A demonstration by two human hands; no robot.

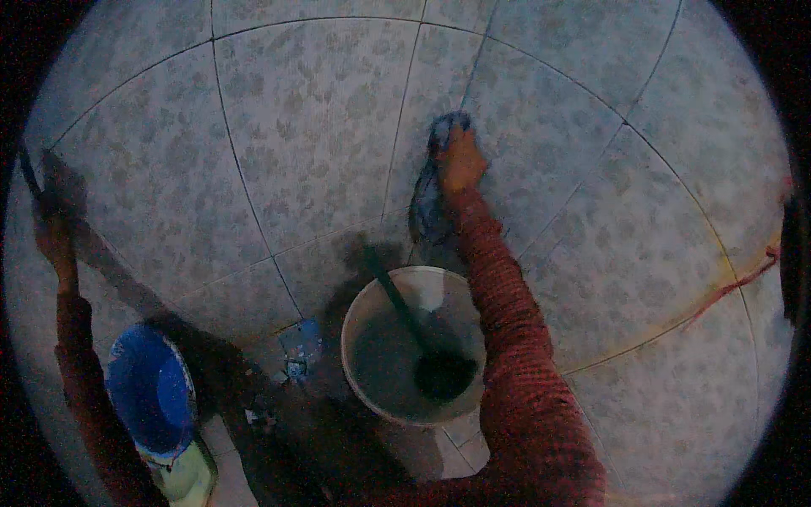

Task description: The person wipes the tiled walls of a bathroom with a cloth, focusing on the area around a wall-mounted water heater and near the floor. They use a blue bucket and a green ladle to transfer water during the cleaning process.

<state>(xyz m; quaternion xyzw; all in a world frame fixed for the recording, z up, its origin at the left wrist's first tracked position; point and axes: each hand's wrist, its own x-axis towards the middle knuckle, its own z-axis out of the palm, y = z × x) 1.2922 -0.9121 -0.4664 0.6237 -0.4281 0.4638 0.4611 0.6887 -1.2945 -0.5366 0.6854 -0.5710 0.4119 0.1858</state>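
My right hand [463, 160] is closed on a bunched blue-grey cloth [427, 207] and presses it against the pale patterned tiles [329, 127]. The cloth hangs down below the fingers. Over at the far left, my left hand [56, 241] is raised near the tiles, its fingers around a thin dark bar [29, 173] whose kind is too dim to make out. Below the right forearm stands a whitish bucket [348, 372] of murky water. A dark green long-handled dipper [397, 300] leans in it, its round bowl in the water.
A blue tub [127, 389] stands beside my left forearm, with a yellow-green object [193, 477] under it. Near the bucket lies a small blue packet [302, 340]. Reddish cord [735, 287] runs along the right side, by a dark shape at the rim. Shadows cover the lower middle.
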